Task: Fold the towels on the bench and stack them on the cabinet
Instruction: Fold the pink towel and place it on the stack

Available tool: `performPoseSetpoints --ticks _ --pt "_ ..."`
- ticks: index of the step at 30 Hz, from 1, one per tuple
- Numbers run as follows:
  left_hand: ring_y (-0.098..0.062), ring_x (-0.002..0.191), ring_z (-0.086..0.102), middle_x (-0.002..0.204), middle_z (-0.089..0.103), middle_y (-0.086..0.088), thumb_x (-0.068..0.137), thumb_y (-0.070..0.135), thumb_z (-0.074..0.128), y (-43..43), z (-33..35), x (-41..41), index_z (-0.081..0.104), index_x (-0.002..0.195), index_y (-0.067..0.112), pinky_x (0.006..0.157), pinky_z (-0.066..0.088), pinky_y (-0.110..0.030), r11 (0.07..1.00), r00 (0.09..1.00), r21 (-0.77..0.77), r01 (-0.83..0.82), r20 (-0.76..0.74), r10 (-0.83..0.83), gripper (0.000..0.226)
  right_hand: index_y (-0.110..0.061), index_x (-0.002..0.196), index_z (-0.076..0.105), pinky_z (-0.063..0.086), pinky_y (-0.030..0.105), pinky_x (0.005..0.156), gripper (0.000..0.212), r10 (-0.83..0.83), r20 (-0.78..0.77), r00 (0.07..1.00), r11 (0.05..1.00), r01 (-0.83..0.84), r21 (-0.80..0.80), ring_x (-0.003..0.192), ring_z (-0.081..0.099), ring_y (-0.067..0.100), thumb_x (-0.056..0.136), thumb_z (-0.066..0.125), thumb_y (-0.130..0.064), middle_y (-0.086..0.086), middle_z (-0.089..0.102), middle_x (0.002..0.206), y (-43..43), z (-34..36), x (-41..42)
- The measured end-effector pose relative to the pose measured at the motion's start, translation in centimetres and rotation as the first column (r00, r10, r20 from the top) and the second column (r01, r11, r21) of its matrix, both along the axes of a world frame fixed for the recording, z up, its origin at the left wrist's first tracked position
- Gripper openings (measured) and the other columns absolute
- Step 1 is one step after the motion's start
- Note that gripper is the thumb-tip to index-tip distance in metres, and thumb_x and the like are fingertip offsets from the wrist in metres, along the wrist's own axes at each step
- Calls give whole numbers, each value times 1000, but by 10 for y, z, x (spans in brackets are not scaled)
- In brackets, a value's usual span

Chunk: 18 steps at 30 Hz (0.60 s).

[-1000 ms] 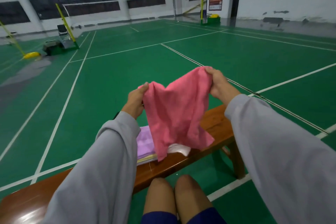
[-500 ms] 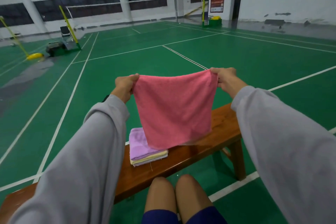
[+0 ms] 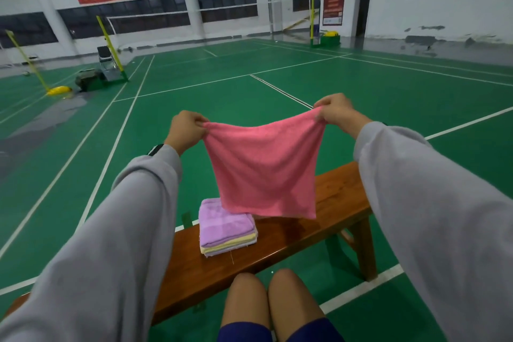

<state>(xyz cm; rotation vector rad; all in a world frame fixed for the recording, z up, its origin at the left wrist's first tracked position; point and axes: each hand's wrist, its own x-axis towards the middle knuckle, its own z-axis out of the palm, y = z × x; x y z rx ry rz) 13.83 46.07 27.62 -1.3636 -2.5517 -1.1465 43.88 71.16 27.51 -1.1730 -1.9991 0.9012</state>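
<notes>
The left hand point(image 3: 184, 130) and right hand point(image 3: 338, 114) each pinch 1 top corner of the pink towel point(image 3: 266, 169), fingers curled round the cloth. The towel hangs spread flat between them, broad face toward the person. Its top edge runs side to side, sagging mid-span and rising slightly toward the right hand. The free lower edge hangs well below both hands. Below the hands, nearer the left one, a stack of folded towels point(image 3: 226, 228) lies on the wooden bench point(image 3: 333, 197), purple on top; the pink towel's lower left corner hides its far end. The bench passes under both forearms, with 2 bare knees point(image 3: 272, 300) below it.
</notes>
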Motion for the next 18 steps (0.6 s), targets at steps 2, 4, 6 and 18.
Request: performPoseSetpoints --ticks 2,4,6,18 --pt "-27 86 70 88 77 -8 77 5 69 -4 0 0 81 96 15 82 56 -33 998 986 -46 -51 -161 43 25 -10 108 80 51 33 100 27 2 193 981 982 -39 184 105 66 23 84 71 0 8 75 106 -1 2 3" --pt "-32 89 71 89 77 -11 80 10 69 -5 3 4 81 94 17 83 57 -36 994 968 -21 -105 -230 98 19 -9 103 81 55 37 95 24 -26 341 940 942 -92 324 102 69 32 89 64 0 15 76 104 -2 4 5" --pt "-37 91 70 92 76 -14 82 14 68 -3 4 6 79 95 19 83 58 -43 986 947 -24 -163 -285 149 18 -4 97 76 57 41 82 26 -75 475 877 879 -167 446 91 69 39 88 53 5 23 72 99 -8 6 6" --pt "-43 86 63 94 66 -21 81 0 52 23 1 21 65 90 10 73 53 -47 974 890 -17 -228 -408 201 19 2 113 66 52 47 83 26 -323 667 672 708 -296 642 104 66 43 94 49 8 24 66 112 -9 1 11"
